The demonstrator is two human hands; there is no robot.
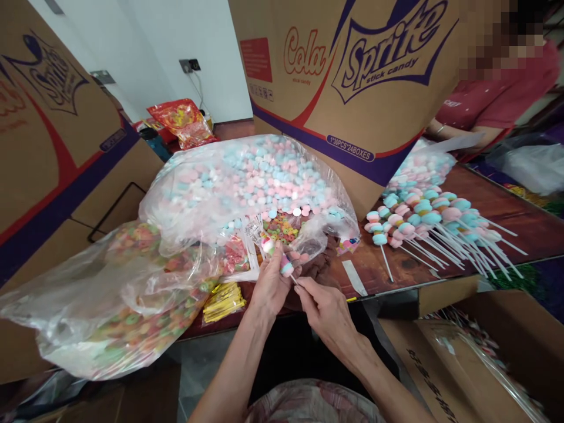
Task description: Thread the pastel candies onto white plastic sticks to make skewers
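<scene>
Near the table's front edge my left hand is wrapped round a candy skewer of soft pink and blue pieces. The fingers of my right hand pinch the white stick at its lower end. Just behind them lies a large clear bag full of pink, blue and white candies. Colourful ring gummies show beneath its front edge. To the right, many finished-looking candy skewers are piled with their white sticks pointing toward me.
A second bag of ring gummies slumps over the table's left front. Yellow twist ties lie beside it. Tall cartons stand behind. An open cardboard box sits low at right. Another person is at the far right.
</scene>
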